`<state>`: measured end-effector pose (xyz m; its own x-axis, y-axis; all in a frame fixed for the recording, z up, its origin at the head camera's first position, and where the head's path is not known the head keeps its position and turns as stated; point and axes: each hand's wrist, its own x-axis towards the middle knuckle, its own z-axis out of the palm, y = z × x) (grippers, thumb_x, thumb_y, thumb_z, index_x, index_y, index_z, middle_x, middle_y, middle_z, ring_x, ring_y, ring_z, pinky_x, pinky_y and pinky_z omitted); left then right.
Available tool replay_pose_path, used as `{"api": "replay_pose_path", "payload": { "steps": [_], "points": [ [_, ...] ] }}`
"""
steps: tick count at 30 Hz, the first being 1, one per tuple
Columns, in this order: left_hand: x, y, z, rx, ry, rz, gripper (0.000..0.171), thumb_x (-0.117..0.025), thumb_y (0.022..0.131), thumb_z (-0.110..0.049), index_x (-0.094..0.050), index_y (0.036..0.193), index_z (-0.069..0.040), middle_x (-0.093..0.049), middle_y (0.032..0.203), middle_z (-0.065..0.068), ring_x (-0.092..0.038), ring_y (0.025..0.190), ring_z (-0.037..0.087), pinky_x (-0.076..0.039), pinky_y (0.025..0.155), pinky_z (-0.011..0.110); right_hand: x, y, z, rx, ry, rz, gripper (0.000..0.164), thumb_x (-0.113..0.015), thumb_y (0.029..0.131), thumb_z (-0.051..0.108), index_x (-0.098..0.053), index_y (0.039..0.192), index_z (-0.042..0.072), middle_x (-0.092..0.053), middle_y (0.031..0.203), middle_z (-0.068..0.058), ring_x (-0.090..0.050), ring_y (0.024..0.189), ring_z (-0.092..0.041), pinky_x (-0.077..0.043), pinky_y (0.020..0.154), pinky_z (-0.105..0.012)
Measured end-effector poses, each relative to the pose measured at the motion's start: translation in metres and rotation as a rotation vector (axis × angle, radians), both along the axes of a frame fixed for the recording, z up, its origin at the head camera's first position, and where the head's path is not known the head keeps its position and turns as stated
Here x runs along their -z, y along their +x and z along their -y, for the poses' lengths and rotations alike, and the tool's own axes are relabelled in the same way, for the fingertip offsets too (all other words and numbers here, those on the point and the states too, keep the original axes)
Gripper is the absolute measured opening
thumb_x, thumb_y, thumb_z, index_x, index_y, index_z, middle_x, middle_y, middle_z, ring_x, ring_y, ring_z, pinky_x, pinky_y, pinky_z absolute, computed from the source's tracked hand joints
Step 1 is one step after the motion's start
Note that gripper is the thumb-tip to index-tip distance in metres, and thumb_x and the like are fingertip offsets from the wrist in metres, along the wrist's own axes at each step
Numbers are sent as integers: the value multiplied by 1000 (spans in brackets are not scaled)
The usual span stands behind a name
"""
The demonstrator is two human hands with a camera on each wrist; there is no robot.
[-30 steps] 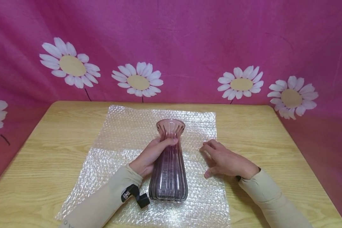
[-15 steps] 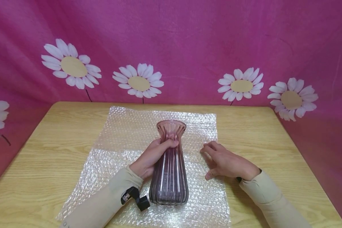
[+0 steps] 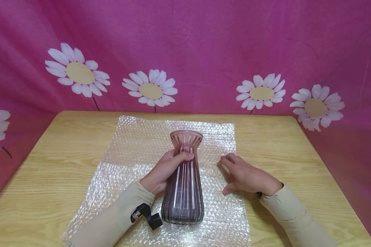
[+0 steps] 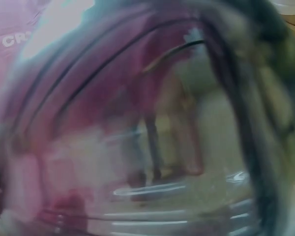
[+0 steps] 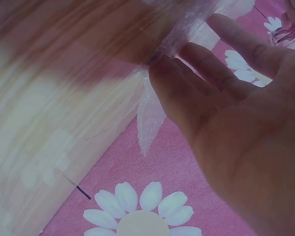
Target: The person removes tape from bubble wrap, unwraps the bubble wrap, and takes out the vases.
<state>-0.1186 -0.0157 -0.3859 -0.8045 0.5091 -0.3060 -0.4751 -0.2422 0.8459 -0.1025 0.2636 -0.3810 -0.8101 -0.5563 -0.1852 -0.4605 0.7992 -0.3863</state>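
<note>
My left hand (image 3: 162,171) grips a ribbed glass vase (image 3: 185,192) round its narrow neck, thumb across the front. The vase shades from pink at the flared rim to purple-grey at the base, and it is tilted with the rim away from me. In the left wrist view the vase (image 4: 137,128) fills the picture, blurred and close. Under it a sheet of bubble wrap (image 3: 130,140) lies spread on the table. My right hand (image 3: 247,175) rests at the sheet's right edge, fingers loosely bent; the right wrist view shows its fingertips touching the bubble wrap (image 5: 182,39).
The wood-grain table (image 3: 287,147) extends on both sides of the sheet. A pink curtain (image 3: 204,44) with large white daisies stands behind and along both sides. A black strap (image 3: 148,214) hangs from the left wrist beside the vase.
The vase's base has dropped slightly toward me in the head view, its rim almost in place. The left hand keeps its grip, and the right hand has hardly moved.
</note>
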Motion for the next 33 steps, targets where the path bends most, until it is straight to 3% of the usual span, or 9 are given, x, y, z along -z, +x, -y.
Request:
{"api": "replay_pose_path", "payload": {
  "steps": [7,33],
  "points": [
    [-4,3,0,2,-4,-18,29,-64,95,-20,-53,120,-11,-68,93,-1,-70,78,15,-64,77,34,-1,0,0,4,-3,4,86,-87,74,45,-53,143,5,-46,150,-21,-51,135,-37,-49,113,-56],
    [-17,9,4,16,4,-96,42,-65,94,-20,-51,131,-5,-68,97,1,-71,83,16,-64,80,36,1,-1,0,3,-3,-10,85,-89,73,44,-54,141,6,-49,144,-17,-53,127,-29,-53,107,-51]
  ]
}}
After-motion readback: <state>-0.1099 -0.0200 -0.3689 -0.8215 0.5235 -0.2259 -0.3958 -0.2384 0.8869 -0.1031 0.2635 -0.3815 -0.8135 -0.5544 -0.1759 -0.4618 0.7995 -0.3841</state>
